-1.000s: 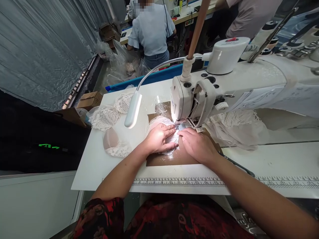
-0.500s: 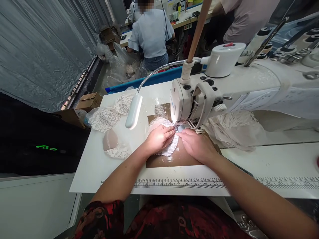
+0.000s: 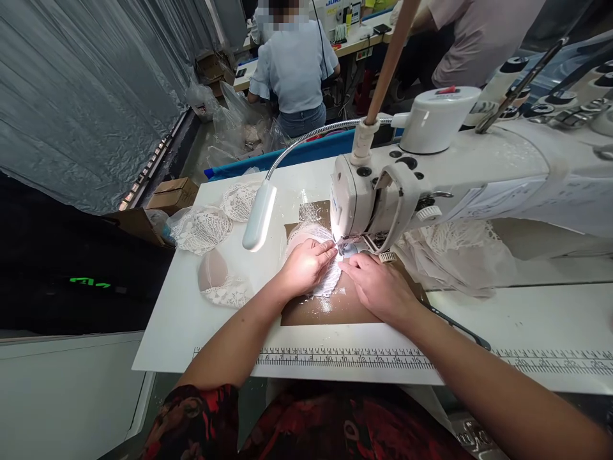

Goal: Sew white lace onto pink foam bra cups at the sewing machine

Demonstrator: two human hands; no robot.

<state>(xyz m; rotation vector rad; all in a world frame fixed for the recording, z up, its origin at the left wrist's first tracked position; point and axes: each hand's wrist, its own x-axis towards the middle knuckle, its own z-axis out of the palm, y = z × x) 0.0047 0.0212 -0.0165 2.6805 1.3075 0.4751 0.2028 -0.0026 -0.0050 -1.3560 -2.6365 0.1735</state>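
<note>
Under the needle of a white sewing machine [image 3: 352,198] lies a pale lace bra cup [image 3: 330,281], lit brightly by the lamp. My left hand [image 3: 306,265] rests on the cup with its fingers pressed together, their tips close to the presser foot [image 3: 341,248]. From the other side, my right hand [image 3: 380,287] has its fingers closed at the cup's right edge, just in front of the foot. The fingertips partly hide the seam. Brown sheeting [image 3: 311,313] covers the table beneath the work.
Lace cups [image 3: 204,230] and a beige cup with lace [image 3: 213,271] lie left of the lamp head [image 3: 258,217]. Lace pieces [image 3: 454,255] are heaped under the machine arm. Dark scissors [image 3: 460,324] lie by my right forearm. A printed ruler [image 3: 345,358] runs along the front edge.
My right hand has drawn slightly back from the presser foot, and more of the dark scissors shows. The cup has turned or shifted a little under the left hand. The view has tilted slightly.
</note>
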